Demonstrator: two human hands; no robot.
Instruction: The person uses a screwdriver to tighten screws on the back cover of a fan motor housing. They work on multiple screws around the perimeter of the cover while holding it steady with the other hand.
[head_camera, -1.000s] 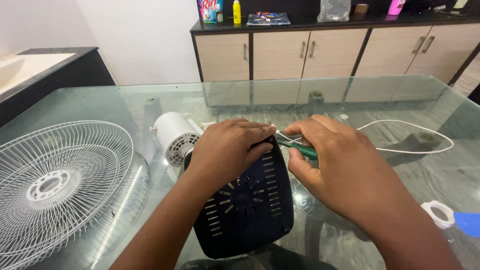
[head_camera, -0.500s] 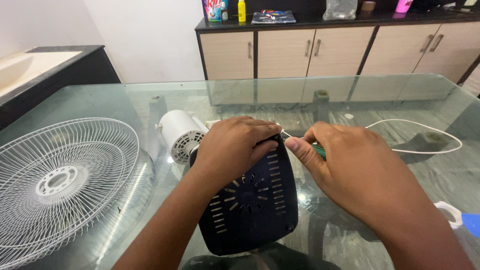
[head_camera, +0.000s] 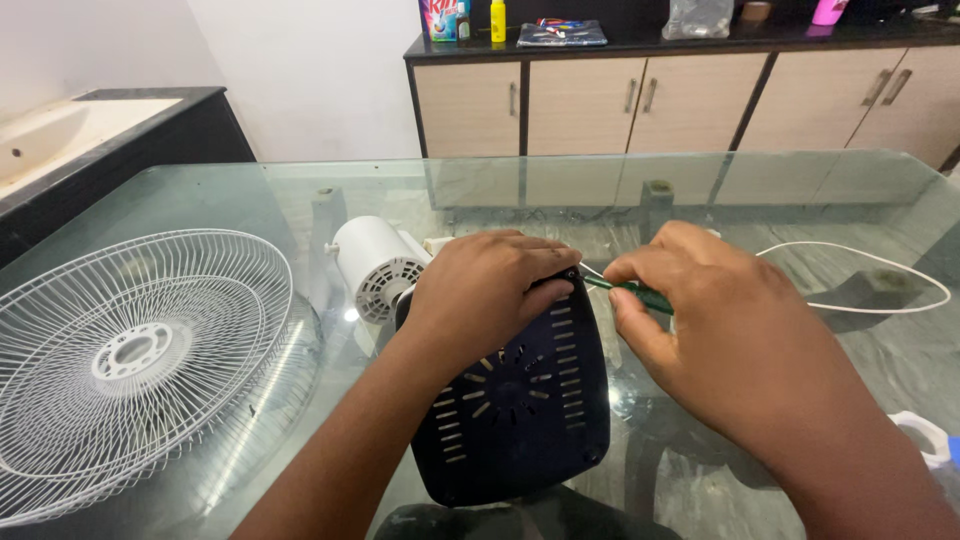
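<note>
A clear glass table (head_camera: 200, 200) bears a white wire fan grille (head_camera: 130, 360) at the left. Near the middle lies a dark slotted plastic base plate (head_camera: 520, 410), a white cylindrical motor housing (head_camera: 375, 262) just beside it. The left hand (head_camera: 490, 290) clasps the plate's top edge. The right hand (head_camera: 700, 330) pinches a green-handled screwdriver (head_camera: 640, 293) there.

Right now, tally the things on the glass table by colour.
White: 4 – fan grille, motor housing, cord, ring nut
Dark blue: 1 – vented base plate
Green: 1 – screwdriver
Total: 6
</note>
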